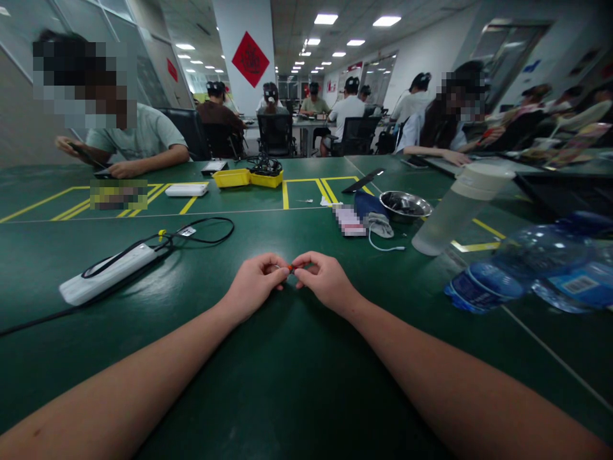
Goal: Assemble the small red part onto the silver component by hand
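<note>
Fingertips meeting over the green table (pixel 287 370), my left hand (pixel 256 282) and my right hand (pixel 326 281) both pinch a tiny orange-red piece (pixel 290 269). A thin pale strand shows by the left fingertips; what it is cannot be made out. The piece's kind is too small to tell, and most of it is hidden behind my thumbs and index fingers. Both hands are closed and held close together, slightly above the tabletop.
Left lies a white power strip (pixel 112 275) with a black cable. Yellow trays (pixel 232 178), a metal bowl (pixel 406 206), a frosted bottle (pixel 445 214) and blue-labelled water bottles (pixel 483 284) stand ahead and right. People sit across the table.
</note>
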Demonstrator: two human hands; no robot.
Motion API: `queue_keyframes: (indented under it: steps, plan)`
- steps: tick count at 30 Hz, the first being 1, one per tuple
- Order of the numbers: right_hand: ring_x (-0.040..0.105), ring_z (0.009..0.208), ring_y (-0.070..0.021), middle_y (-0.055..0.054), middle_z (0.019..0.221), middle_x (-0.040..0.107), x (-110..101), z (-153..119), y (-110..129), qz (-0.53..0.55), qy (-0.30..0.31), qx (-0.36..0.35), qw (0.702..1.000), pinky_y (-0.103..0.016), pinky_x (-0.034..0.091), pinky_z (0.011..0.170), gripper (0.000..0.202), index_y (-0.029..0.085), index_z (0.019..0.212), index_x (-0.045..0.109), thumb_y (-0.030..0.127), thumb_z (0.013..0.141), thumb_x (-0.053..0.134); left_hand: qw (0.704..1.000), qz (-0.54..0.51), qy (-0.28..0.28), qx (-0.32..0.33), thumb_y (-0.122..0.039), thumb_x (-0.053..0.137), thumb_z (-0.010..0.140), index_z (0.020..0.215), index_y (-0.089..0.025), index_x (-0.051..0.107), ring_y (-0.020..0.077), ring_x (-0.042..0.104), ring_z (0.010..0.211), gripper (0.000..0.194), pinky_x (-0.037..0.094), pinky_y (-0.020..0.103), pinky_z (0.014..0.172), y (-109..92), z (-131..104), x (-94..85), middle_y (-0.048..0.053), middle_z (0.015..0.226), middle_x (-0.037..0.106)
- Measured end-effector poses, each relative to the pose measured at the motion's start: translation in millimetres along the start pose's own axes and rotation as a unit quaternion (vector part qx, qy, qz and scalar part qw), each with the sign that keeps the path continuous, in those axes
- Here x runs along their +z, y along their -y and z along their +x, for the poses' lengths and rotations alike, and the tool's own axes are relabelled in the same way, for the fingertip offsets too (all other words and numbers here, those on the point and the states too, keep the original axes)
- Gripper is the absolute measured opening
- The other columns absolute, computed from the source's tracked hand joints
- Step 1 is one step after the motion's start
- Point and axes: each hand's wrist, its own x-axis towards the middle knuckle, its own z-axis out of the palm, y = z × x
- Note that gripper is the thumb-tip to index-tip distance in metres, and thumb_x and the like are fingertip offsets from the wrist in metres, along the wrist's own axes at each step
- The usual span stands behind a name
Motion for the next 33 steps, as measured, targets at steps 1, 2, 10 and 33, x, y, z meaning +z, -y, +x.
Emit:
queue_keyframes:
  steps: [1,2,10,33]
  plan:
    - [0.067,0.061,-0.0140,-0.004,0.080,0.067,-0.3,-0.4,0.1,0.003,0.002,-0.002,1.000,-0.025,0.053,0.057,0.016,0.014,0.094,0.063,0.018,0.079,0.061,1.000,-0.002,-0.002,-0.001,-0.029,0.063,0.080,0.082,-0.016,0.062,0.0102,0.056,0.057,0.014,0.041,0.021,0.052,0.4,0.2,0.1,0.000,0.067,0.063]
    - [0.068,0.063,-0.0148,-0.004,0.079,0.067,-0.6,-0.7,0.0,0.007,0.004,-0.004,1.000,-0.026,0.053,0.059,0.016,0.014,0.094,0.063,0.019,0.079,0.061,1.000,-0.008,-0.003,-0.003,-0.028,0.063,0.079,0.081,-0.015,0.062,0.0101,0.055,0.057,0.013,0.041,0.020,0.052,0.5,0.5,0.4,0.000,0.067,0.063]
    - [0.070,0.077,-0.0175,-0.006,0.083,0.071,-0.8,-0.2,-3.2,0.048,-0.003,-0.019,0.999,-0.030,0.055,0.073,0.016,0.015,0.094,0.064,0.018,0.079,0.061,0.999,-0.053,0.005,-0.004,-0.021,0.067,0.074,0.085,-0.016,0.060,0.0100,0.057,0.062,0.014,0.043,0.021,0.057,-1.9,0.8,2.9,0.000,0.073,0.064]
    - [0.069,0.083,-0.0176,-0.008,0.093,0.071,-2.4,1.3,-7.5,-0.002,0.000,-0.026,1.000,-0.031,0.055,0.078,0.022,0.015,0.101,0.064,0.020,0.080,0.064,0.978,-0.204,0.027,-0.033,-0.014,0.064,0.075,0.089,-0.015,0.064,0.0099,0.063,0.071,0.014,0.048,0.022,0.070,9.1,5.1,-0.8,0.002,0.077,0.067]
